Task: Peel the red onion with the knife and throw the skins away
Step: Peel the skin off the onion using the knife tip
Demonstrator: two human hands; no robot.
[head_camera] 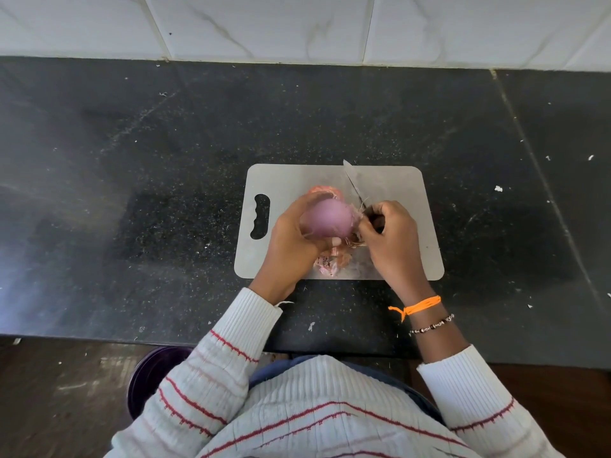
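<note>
Left hand (291, 239) fingers curl round the red onion (325, 217) over the board (390, 186); right hand (393, 239) grips the knife (353, 185) beside it.

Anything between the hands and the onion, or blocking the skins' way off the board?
No. The left hand grips the red onion; the right hand holds the knife against it. Skins lie loose on the cutting board. No bin identifiable.

A grey cutting board (390, 193) with a handle slot at its left lies mid-frame on a black speckled counter (132, 160) — white crumbs scattered at right. White marble tiles (264, 24) span the top; a purple bin (148, 375) sits lower left.
</note>
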